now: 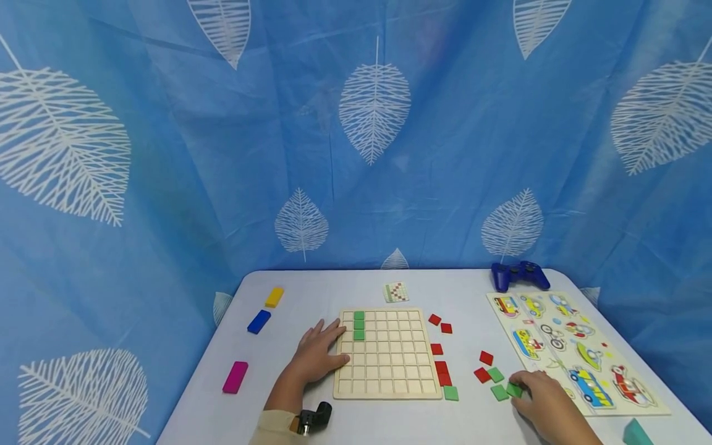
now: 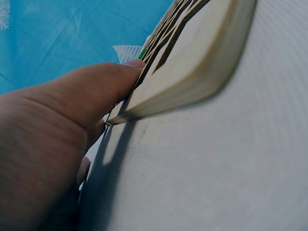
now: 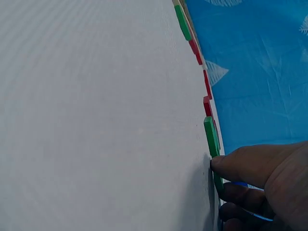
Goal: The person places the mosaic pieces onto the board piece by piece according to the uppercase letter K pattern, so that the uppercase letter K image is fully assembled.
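My left hand (image 1: 316, 353) rests along the left side of a wooden grid board (image 1: 389, 364), its thumb (image 2: 108, 79) on the top and the fingers spread near the upper left edge. Three green tiles (image 1: 358, 325) sit in the board's second column, at the top. At the right, my right hand (image 1: 547, 405) pinches a green square tile (image 1: 514, 390) between thumb and finger, low at the table surface. Beside it lie two loose green tiles (image 1: 499, 392) and two red tiles (image 1: 482, 374). The hand partly hides the pinched tile in the right wrist view.
Several red tiles (image 1: 436, 349) and a green tile (image 1: 451, 393) line the board's right side. A pattern card (image 1: 397, 292) lies behind it. A vehicle puzzle (image 1: 523, 309) and blue game controller (image 1: 520, 275) are at right; yellow, blue and magenta blocks (image 1: 235, 377) at left.
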Motion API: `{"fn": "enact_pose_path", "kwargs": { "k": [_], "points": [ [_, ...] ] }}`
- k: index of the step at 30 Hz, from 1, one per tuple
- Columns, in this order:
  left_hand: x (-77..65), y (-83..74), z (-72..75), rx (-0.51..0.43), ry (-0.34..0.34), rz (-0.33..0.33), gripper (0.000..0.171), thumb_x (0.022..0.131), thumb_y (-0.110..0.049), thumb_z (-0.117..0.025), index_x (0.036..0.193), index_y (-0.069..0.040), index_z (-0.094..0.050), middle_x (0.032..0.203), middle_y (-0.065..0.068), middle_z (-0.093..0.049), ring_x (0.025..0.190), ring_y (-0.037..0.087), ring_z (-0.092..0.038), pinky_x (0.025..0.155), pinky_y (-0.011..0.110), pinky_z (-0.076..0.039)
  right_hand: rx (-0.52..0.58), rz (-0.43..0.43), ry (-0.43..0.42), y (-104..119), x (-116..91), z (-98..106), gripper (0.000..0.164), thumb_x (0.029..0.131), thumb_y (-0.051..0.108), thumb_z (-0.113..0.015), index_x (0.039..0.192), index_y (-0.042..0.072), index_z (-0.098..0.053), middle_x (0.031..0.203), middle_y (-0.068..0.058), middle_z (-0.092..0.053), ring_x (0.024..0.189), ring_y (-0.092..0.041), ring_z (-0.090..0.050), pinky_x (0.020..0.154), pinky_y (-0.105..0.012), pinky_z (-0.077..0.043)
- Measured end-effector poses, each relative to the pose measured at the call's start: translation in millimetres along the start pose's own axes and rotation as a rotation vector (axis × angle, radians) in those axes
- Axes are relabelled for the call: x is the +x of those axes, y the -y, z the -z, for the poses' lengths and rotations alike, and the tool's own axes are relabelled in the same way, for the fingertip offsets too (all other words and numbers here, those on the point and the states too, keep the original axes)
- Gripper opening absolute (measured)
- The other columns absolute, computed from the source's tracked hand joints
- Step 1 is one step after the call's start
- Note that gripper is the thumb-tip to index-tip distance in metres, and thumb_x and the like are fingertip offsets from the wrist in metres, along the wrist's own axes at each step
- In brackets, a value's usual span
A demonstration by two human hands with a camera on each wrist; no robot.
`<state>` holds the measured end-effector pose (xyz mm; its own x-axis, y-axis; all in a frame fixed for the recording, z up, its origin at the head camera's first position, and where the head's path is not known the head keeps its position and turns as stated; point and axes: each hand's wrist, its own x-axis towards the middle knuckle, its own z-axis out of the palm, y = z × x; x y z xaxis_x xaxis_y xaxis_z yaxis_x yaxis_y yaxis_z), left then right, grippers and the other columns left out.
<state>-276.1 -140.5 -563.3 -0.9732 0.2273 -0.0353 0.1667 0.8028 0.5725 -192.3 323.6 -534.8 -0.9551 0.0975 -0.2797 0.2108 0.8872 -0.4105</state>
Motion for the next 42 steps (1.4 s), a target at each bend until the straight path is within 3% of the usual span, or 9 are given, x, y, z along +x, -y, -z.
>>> {"fn": "enact_pose_path", "kwargs": {
  "k": [14,22,31,42],
  "points": [
    [-0.8,1.3,-1.9,-0.012,-0.004,0.01,0.075,0.089,-0.048,-0.08,0.155,-0.026,-0.052,0.17,-0.003,-0.036,0.162,0.037,-0.015,0.128,0.066,-0.011,0.066,-0.022,-0.009,0.4,0.7,-1.6,0.031,0.085,0.012,-0.08,0.111,-0.003,-0.072,0.097,-0.005,-0.07,0.086,-0.023,-0.057,0.088,-0.054,-0.057],
    [-0.2,1.0,-2.7,-0.023,0.005,0.004,0.075,0.09,-0.049,-0.079,0.156,-0.026,-0.052,0.17,-0.004,-0.035,0.162,0.036,-0.015,0.129,0.065,-0.011,0.079,-0.009,-0.065,4.9,2.1,1.0,0.034,0.084,0.015,-0.08,0.113,0.0,-0.071,0.102,-0.01,-0.067,0.089,-0.025,-0.056,0.084,-0.05,-0.054],
    [-2.4,-1.5,0.0,-0.015,-0.007,0.003,0.074,0.09,-0.047,-0.079,0.155,-0.026,-0.052,0.17,-0.002,-0.035,0.162,0.036,-0.015,0.128,0.067,-0.012,0.154,0.088,-0.173,32.6,7.7,1.1,0.035,0.088,0.023,-0.08,0.118,0.008,-0.071,0.114,-0.007,-0.07,0.092,-0.018,-0.06,0.076,-0.035,-0.054],
    [-1.3,-1.1,0.8,-0.007,-0.006,0.012,0.074,0.09,-0.049,-0.079,0.155,-0.026,-0.052,0.171,-0.003,-0.035,0.162,0.036,-0.015,0.128,0.067,-0.012,0.188,0.22,-0.252,71.8,14.6,-9.0,0.029,0.088,0.019,-0.08,0.116,0.012,-0.072,0.104,-0.001,-0.067,0.085,-0.016,-0.056,0.069,-0.029,-0.045]
  ]
}}
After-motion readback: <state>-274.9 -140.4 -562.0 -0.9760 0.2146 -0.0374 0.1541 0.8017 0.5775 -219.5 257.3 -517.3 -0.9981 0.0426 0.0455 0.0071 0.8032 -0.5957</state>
